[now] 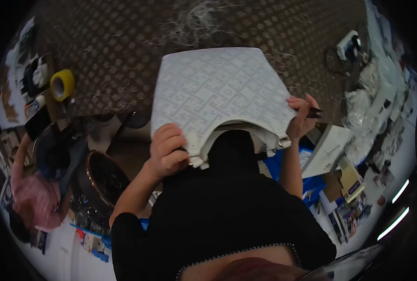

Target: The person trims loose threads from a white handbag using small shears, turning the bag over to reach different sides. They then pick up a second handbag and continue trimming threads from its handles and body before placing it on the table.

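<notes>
A pale bag (217, 86) with an interlocking geometric pattern lies on the patterned brown tabletop, its curved opening and metal strap fittings toward my body. My left hand (167, 149) grips the bag's left corner near the opening, fingers curled over its edge. At the right edge, my right hand (303, 116) touches the bag and holds a small dark pointed tool (314, 113), which looks like thread snips. The inside of the bag is mostly hidden.
Loose pale threads (200, 21) lie beyond the bag. Yellow tape (62, 85) sits at the left, a power socket (349, 45) with a cable at the right. Another person (37, 196) in pink works at the far left. Plastic-wrapped items (360, 110) crowd the right side.
</notes>
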`<state>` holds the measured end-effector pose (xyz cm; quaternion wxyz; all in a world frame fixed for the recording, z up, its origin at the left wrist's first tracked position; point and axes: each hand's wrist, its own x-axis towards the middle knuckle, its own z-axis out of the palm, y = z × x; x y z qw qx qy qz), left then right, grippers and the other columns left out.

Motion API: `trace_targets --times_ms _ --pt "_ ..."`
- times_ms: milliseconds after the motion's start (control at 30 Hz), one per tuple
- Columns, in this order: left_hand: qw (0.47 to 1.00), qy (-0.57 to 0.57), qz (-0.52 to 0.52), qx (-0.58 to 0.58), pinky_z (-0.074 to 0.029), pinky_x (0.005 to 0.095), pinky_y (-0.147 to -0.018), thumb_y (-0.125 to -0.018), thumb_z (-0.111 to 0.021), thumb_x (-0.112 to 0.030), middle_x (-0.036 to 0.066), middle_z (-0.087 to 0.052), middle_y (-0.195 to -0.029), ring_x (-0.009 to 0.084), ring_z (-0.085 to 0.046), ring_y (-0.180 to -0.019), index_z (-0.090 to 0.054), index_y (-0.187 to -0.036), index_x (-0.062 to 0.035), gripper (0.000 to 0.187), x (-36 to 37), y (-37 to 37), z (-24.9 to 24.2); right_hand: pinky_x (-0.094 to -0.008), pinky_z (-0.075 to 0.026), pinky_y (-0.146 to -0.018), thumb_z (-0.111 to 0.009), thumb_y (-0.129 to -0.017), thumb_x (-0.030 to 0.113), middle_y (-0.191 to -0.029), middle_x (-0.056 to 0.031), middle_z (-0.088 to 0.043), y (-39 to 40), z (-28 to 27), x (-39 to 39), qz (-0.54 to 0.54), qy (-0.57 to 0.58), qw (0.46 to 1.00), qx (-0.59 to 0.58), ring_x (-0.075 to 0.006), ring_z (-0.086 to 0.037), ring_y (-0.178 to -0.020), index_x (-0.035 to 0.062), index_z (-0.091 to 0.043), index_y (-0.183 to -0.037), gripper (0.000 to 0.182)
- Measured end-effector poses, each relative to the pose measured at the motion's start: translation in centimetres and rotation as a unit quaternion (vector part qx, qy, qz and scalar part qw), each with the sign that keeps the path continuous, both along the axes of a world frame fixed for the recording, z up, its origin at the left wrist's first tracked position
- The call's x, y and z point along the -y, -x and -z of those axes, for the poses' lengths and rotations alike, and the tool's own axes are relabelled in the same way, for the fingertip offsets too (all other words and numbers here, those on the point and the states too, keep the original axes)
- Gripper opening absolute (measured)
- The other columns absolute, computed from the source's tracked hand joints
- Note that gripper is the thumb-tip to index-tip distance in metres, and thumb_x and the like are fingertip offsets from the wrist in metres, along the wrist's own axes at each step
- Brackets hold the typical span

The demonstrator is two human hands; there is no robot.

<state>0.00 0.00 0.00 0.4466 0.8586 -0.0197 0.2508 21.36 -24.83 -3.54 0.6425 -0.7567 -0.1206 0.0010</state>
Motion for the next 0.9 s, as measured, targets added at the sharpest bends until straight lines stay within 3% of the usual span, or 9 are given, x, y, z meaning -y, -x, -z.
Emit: trace_targets --times_ms 67,100,167,900 --pt "0.998 0.045 0.007 0.037 -0.048 0.0463 -0.077 -0.071 -0.069 -0.012 0.008 -0.053 -0.088 0.0283 -0.056 -0.083 -0.041 -0.087 -0.0147 0.033 0.8 -1.1 2.2 -0.0338 -0.047 -0.073 -0.040 -0.094 0.008 -0.068 -0.0064 -0.056 -0.6 -3.1 0.9 0.019 0.065 0.997 0.046 -0.0189 -0.058 -0.068 -0.0033 -0.046 -0.105 0.017" --pt "0.999 -0.037 0.000 -0.032 -0.047 0.0465 -0.078 -0.070 -0.070 -0.013 0.008 -0.052 -0.087 0.0281 -0.056 -0.083 -0.040 -0.087 -0.0151 0.035 0.3 -0.1 -1.7 -0.0344 -0.047 -0.072 -0.040 -0.094 0.010 -0.067 -0.0066 -0.056 0.8 0.4 -0.3 0.015 -0.016 1.000 -0.022 -0.0186 -0.058 -0.068 -0.0028 -0.047 -0.105 0.018" --pt "1.000 -0.016 0.005 -0.020 -0.046 0.0471 -0.080 -0.066 -0.077 -0.013 0.007 -0.048 -0.089 0.0282 -0.053 -0.085 -0.036 -0.086 -0.0147 0.046 1.6 -0.7 -0.4 -0.0349 -0.047 -0.072 -0.041 -0.094 0.012 -0.067 -0.0069 -0.056 -0.2 -1.1 1.2 0.012 0.028 0.999 0.012 -0.0184 -0.058 -0.068 -0.0022 -0.047 -0.105 0.019" --pt "0.999 -0.026 0.014 -0.023 -0.045 0.0477 -0.082 -0.068 -0.073 -0.009 0.008 -0.048 -0.092 0.0301 -0.052 -0.091 -0.035 -0.087 -0.0143 0.043 2.5 -0.7 -0.2 -0.0345 -0.047 -0.073 -0.040 -0.095 0.011 -0.066 -0.0065 -0.057 -0.2 -0.8 2.7 0.005 0.029 1.000 0.010 -0.0180 -0.059 -0.069 -0.0014 -0.047 -0.105 0.018"
